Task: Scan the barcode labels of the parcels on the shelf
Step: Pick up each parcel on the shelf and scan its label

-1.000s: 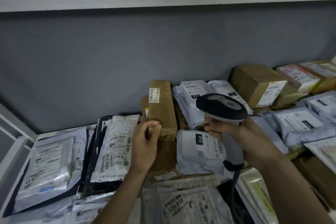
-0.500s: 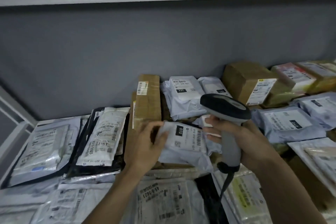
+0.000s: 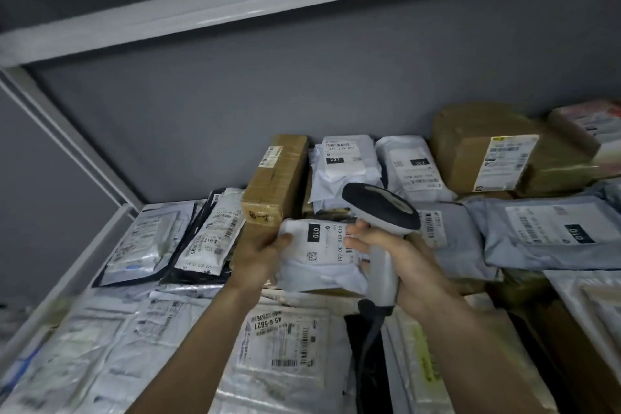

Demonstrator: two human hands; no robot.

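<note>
The left hand (image 3: 265, 257) grips the left edge of a soft white plastic mailer parcel marked 010 (image 3: 321, 255), lifted just above the pile on the shelf (image 3: 100, 245), while the right hand (image 3: 400, 262) is wrapped round the handle of a grey and black handheld barcode scanner (image 3: 381, 212) touching the parcel's right side. The parcel's long axis appears to run away from the person, label face up, its barcode partly hidden under the right fingers. To scan well, I judge the scanner should draw back and tip its head down at the barcode, with the label held flat.
</note>
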